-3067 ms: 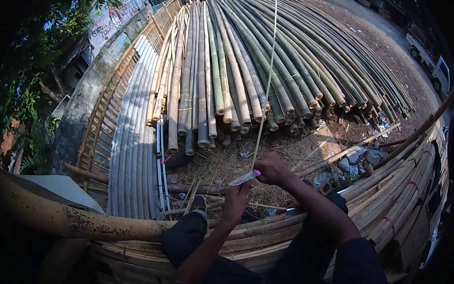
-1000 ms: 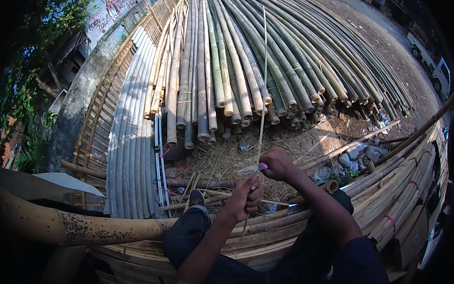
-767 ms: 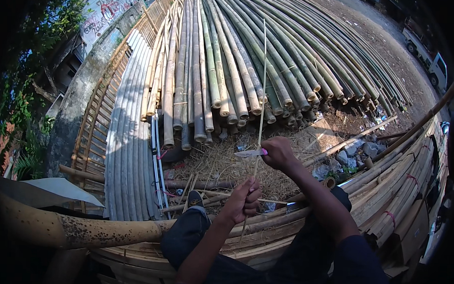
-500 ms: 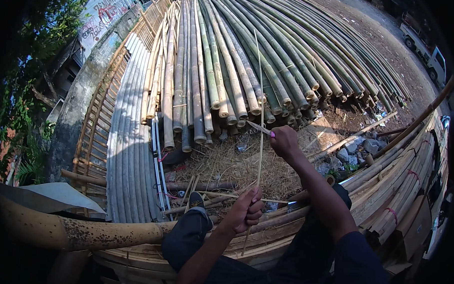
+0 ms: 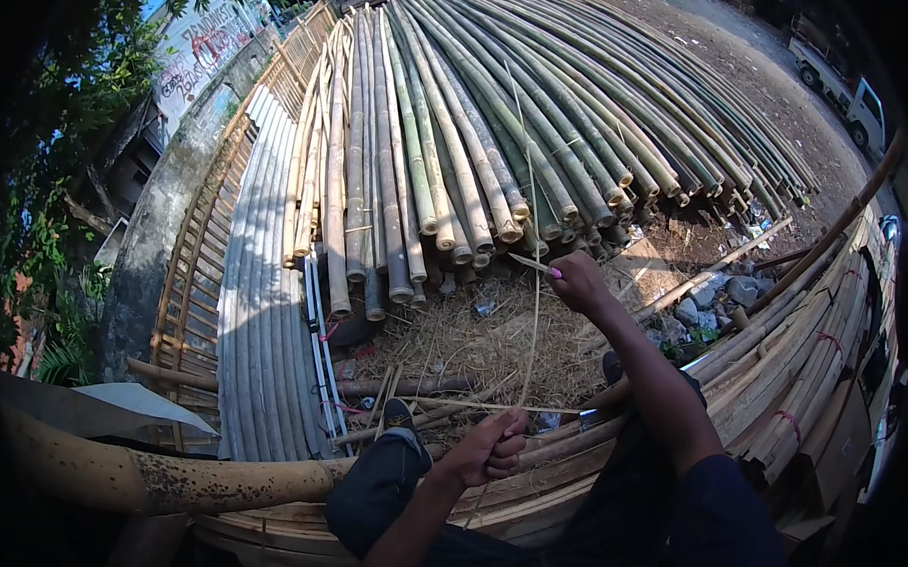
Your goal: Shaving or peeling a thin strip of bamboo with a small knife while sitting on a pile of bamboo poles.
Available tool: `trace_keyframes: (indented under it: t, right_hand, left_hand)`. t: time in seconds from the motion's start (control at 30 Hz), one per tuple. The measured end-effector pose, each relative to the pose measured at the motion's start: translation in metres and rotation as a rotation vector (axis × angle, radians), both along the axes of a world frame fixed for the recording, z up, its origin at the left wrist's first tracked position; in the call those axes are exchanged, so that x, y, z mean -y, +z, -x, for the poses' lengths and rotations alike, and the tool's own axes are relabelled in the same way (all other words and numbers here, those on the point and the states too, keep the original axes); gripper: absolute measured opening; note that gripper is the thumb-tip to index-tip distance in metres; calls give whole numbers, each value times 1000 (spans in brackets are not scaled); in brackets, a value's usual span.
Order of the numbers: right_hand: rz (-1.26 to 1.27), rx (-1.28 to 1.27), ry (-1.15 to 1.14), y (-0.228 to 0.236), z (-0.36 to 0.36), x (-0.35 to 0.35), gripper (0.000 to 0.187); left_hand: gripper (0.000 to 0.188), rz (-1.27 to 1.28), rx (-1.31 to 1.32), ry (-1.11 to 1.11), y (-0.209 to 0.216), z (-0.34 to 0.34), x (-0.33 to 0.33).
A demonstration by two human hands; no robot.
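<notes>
My left hand point(image 5: 491, 449) is closed around the lower part of a long thin bamboo strip point(image 5: 532, 336), which rises away from me past the stacked poles. In my right hand point(image 5: 578, 284), farther out and to the right, is a knife point(image 5: 533, 265) with a pink handle. Its blade points left and crosses the strip well above my left hand; whether the edge touches the strip I cannot tell. The strip's short lower end shows below my left fist, over the split bamboo point(image 5: 558, 467) by my legs.
A large pile of bamboo poles point(image 5: 418, 172) fans out ahead. Corrugated sheets point(image 5: 262, 327) and a bamboo lattice point(image 5: 200, 245) lie on the left. A thick spotted bamboo pole point(image 5: 227, 484) crosses at lower left. Bundled split bamboo point(image 5: 801, 366) is on the right, rubble point(image 5: 714, 298) beyond it.
The strip leans a little differently, its lower part shifted right. My left hand is slightly lower in the picture, my right hand slightly right. Both grips stay the same, and the whole view has shifted a little.
</notes>
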State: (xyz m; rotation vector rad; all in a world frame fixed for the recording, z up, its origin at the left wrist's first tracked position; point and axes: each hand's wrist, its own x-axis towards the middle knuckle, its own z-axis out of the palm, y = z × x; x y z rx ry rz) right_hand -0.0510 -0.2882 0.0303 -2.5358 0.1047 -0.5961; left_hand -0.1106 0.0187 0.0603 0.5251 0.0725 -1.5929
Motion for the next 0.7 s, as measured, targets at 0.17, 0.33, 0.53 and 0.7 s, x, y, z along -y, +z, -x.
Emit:
trace_keyframes:
  t: [0.17,0.33,0.53,0.7]
  right_hand:
    - [179,-80,-462,-16,13,66,22]
    - [144,-242,-591,-18,24,75,28]
    - [-142,-240,-869,-32,37,108,32]
    - [-250,8,-705,-65,43,160,35]
  left_hand:
    - [33,-156,-77,33,8,71,-43]
    - [31,-128,-200,39,0,118,-85]
    - [31,-357,32,-48,67,177,-154]
    - [32,-341,203,63,80,172,-154]
